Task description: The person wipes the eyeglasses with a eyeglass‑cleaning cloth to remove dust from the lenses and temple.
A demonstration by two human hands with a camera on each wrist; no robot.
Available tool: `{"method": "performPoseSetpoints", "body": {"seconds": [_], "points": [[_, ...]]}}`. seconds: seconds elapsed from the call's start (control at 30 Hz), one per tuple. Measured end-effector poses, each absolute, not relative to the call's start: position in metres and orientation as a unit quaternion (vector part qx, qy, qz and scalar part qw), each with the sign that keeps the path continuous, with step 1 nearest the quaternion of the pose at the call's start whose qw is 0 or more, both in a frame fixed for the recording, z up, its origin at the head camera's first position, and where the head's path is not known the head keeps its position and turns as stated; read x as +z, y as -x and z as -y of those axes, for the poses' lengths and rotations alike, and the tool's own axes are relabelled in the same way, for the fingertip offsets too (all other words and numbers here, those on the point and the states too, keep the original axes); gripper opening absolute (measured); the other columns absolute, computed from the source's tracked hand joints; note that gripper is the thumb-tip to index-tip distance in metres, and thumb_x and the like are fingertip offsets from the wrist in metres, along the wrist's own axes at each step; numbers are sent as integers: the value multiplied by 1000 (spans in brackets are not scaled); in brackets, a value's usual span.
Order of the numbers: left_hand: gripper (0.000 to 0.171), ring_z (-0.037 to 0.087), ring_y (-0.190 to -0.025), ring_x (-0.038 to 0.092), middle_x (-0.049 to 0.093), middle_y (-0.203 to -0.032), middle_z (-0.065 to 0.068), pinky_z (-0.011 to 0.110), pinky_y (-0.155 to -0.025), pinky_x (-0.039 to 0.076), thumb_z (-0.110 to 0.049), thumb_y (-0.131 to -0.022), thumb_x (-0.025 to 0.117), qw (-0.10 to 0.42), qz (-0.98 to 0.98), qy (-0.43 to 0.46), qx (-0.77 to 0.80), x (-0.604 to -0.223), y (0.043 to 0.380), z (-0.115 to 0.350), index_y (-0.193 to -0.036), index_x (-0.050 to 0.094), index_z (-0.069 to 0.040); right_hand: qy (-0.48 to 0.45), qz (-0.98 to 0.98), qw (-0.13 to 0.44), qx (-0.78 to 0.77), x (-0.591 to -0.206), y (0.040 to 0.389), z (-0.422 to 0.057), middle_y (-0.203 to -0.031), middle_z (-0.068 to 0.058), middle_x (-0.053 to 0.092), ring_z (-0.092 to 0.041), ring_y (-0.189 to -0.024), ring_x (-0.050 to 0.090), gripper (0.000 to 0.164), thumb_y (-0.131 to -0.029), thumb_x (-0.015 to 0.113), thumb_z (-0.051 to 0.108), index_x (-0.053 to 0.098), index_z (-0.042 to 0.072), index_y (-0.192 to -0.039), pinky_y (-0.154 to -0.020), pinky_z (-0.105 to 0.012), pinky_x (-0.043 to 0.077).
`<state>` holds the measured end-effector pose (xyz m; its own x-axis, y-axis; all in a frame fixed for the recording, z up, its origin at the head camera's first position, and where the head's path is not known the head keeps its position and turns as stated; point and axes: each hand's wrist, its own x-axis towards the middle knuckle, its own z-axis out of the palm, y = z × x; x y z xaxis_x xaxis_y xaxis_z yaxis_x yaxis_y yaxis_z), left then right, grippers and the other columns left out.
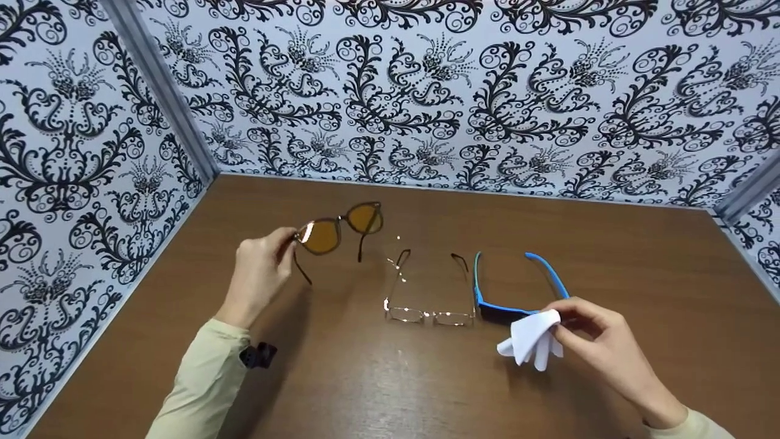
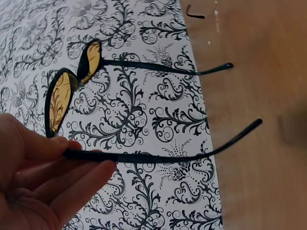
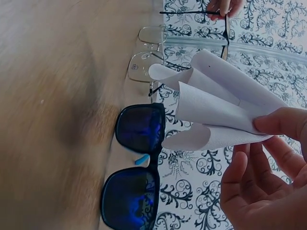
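Note:
Between thumb and fingers, my left hand (image 1: pixel 259 271) pinches a pair of dark-framed sunglasses (image 1: pixel 321 236) with amber lenses, by the hinge end of one temple. Both temples are unfolded, and in the left wrist view the sunglasses (image 2: pixel 60 103) stick out past the fingertips. My right hand (image 1: pixel 603 347) pinches a white cleaning cloth (image 1: pixel 533 338) that hangs in loose folds. Close by that hand lie blue-framed sunglasses (image 1: pixel 551 274) with dark lenses, partly hidden by the cloth and fingers. Thin-rimmed clear eyeglasses (image 1: pixel 452 318) lie left of them, temples spread toward the wall.
All this is over a brown wooden table (image 1: pixel 378 378). White walls with black scrollwork (image 1: pixel 426 91) close it off at the back and the left. A dark device (image 1: pixel 258 355) sits on the left wrist by the pale sleeve.

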<state>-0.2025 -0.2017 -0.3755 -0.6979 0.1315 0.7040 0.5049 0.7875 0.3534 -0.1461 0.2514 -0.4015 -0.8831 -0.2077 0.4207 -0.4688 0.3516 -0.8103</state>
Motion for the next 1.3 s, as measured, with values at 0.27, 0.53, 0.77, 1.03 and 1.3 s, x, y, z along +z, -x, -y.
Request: {"method": "performPoseSetpoints", "body": {"seconds": [0.27,0.53,0.77,1.03,1.3], "points": [[16,26,-69,68,70,-82,15,38,-59,56,15,-78,68,303,887,252,-241,-385,190,203,-90,65,5,-181,821,124,527,-405,140,-261,-87,-7,68,-14,-78,62,30,-78,62,-22,69,-1,-98,-63,-23,51],[20,23,-64,65,66,-74,11,35,-57,55,18,-73,67,258,903,279,-199,-397,181,199,-83,62,2,-159,821,122,535,-409,135,-266,-88,-9,68,-15,-77,63,28,-79,63,-20,69,0,-98,-64,-22,51],[20,22,-60,62,63,-75,9,35,-55,54,12,-73,73,210,932,255,-152,-403,178,190,-79,62,-3,-141,807,125,559,-411,133,-272,-88,-13,67,-16,-78,61,27,-79,62,-21,68,-3,-98,-62,-21,50],[16,36,-75,66,66,-84,15,48,-65,55,11,-72,73,206,943,236,-110,-409,179,180,-78,64,-2,-130,803,135,566,-410,131,-275,-89,-13,67,-16,-80,62,25,-79,61,-21,68,-5,-98,-63,-21,50],[17,35,-101,64,68,-83,12,63,-85,44,9,-70,73,217,946,235,-60,-411,175,170,-73,64,-5,-125,807,137,561,-412,132,-277,-89,-13,67,-15,-78,61,26,-78,62,-21,68,-5,-98,-63,-21,50]]}}
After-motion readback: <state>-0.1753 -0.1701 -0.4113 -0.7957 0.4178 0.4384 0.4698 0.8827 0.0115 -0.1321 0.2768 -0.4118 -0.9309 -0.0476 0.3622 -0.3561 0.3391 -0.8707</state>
